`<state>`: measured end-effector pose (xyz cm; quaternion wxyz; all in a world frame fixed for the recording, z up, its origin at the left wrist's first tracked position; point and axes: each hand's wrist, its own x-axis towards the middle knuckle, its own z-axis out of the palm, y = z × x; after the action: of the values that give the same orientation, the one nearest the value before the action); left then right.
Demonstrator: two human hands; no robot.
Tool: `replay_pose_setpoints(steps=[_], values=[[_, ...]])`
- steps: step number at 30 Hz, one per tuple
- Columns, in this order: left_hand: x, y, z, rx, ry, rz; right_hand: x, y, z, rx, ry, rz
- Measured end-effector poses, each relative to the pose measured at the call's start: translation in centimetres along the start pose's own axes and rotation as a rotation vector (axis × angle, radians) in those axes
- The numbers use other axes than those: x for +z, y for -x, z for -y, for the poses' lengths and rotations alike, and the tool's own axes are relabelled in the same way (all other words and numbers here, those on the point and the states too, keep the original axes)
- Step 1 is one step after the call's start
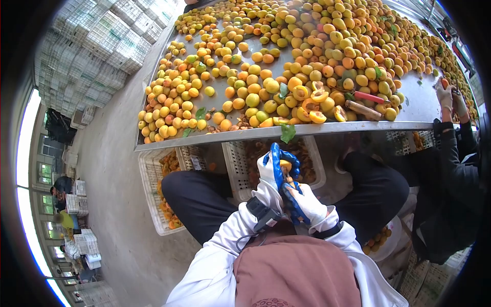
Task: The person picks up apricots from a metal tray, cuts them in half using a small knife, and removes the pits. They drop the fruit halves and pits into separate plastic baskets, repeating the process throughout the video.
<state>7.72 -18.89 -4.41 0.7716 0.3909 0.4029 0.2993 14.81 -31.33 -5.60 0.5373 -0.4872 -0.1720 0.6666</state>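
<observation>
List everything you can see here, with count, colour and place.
apricots: countless, yellow-orange, heaped on table
halved apricots: several, orange, near table's front edge
table: one, grey metal, across top
red-handled tool: one, red, on table right
wooden-handled tool: one, brown, beside it
leaf: one, green, at table's front edge
crates: at least two, white, under table
stacked crates: many, white, upper left
co-worker's hands: two, pale gloves, right table edge
held apricot: one, orange, centre foreground
left hand: one, blue-white glove, gripping held apricot
right hand: one, blue-white glove, below it; grip unclear

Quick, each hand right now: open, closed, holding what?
Left hand: closed on an apricot.
Right hand: curled shut just below it; what its grip holds cannot be told.
</observation>
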Motion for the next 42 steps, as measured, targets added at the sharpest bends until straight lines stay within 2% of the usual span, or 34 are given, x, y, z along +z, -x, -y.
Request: replay_pose_setpoints(steps=[1,4,6,7,10,14,15,17,18,19,20,21,22,23,24,25,27,28,29,31,32,33,34,35,36,37,39,40,41,42], values=[[-0.2,-0.1,0.1,0.099,-0.065,-0.025,0.1,0.2,0.2,0.053,-0.016,0.028],[-0.3,0.0,0.7,0.160,-0.083,-0.057,-0.5,-0.2,-0.5,0.070,-0.064,0.073],[-0.2,0.0,0.8,0.237,-0.144,-0.044,-0.2,-0.5,-1.1,0.011,0.001,0.012],[0.0,0.2,0.7,0.236,-0.146,-0.041,-0.1,-0.6,-1.3,-0.045,0.069,-0.050],[0.4,0.3,0.2,0.027,-0.008,0.059,-0.8,-0.6,-1.3,0.027,0.043,-0.046],[0.1,0.0,0.6,0.010,0.067,0.012,-1.0,-0.7,-1.3,0.123,-0.078,0.009],[0.6,0.5,-0.6,0.004,-0.053,-0.006,-0.9,-0.5,-0.8,0.125,-0.080,0.013],[0.5,0.2,0.3,0.123,-0.113,-0.037,-0.8,0.2,0.8,0.277,-0.427,0.177],[0.2,0.1,0.7,0.122,-0.115,-0.037,-0.6,0.2,0.6,0.252,-0.425,0.193],[-0.1,-0.1,1.2,0.290,-0.207,0.002,-0.9,0.0,0.3,0.253,-0.427,0.192],[-0.5,-0.3,1.6,0.458,-0.297,0.042,-1.4,-0.3,-0.2,0.330,-0.570,0.317],[-0.2,-0.1,1.3,0.458,-0.298,0.042,-1.5,-0.4,-0.1,0.406,-0.712,0.442],[-0.1,0.0,0.9,0.394,-0.261,0.055,-1.4,-0.3,-0.1,0.406,-0.713,0.443],[0.1,0.1,0.4,0.331,-0.224,0.067,-1.2,0.0,0.1,0.343,-0.613,0.355],[0.3,0.4,-0.9,0.147,-0.167,0.113,-0.9,0.2,0.2,0.280,-0.512,0.269],[0.1,0.2,-0.8,0.147,-0.166,0.109,-1.0,0.3,0.1,0.284,-0.511,0.271],[-0.1,-0.1,-0.9,-0.126,0.131,0.353,-1.4,0.4,-0.1,0.241,-0.463,0.310],[0.2,0.2,-1.1,-0.217,0.253,0.375,-1.4,0.6,-0.1,0.242,-0.462,0.310],[0.4,0.6,-1.4,-0.217,0.255,0.374,-1.3,0.9,-0.1,0.236,-0.523,0.320],[0.8,1.2,-2.4,-0.382,0.395,0.445,-1.6,0.8,-1.2,0.232,-0.580,0.334],[0.1,0.7,-1.9,-0.410,0.499,0.569,-2.7,0.1,-2.8,0.269,-0.642,0.432],[0.1,0.5,-1.8,-0.408,0.499,0.569,-2.6,0.0,-2.5,0.306,-0.704,0.531],[0.3,0.3,-1.6,-0.407,0.427,0.380,-2.4,0.4,-1.7,0.139,-0.445,0.535],[0.4,0.2,-1.4,-0.403,0.352,0.193,-2.5,0.2,-2.0,0.139,-0.442,0.539],[0.4,0.5,-1.4,-0.235,0.232,0.097,-2.3,0.1,-1.8,0.147,-0.588,0.558],[-0.5,-0.2,-0.8,-0.120,0.245,0.091,-2.1,0.0,-1.6,0.156,-0.735,0.574],[-2.0,-0.9,-1.0,0.263,-0.157,-0.011,-1.7,-0.3,-1.1,0.095,-0.778,0.514],[-2.1,-0.5,-2.2,0.417,-0.345,-0.069,-1.5,-1.0,-1.0,0.081,-0.436,0.203],[-2.8,0.2,-4.1,0.561,-0.722,-0.114,-1.3,-1.6,-1.2,0.063,-0.092,-0.103],[-3.5,0.3,-6.0,0.820,-1.034,-0.137,-1.1,-2.4,-1.9,0.043,0.068,-0.275]])
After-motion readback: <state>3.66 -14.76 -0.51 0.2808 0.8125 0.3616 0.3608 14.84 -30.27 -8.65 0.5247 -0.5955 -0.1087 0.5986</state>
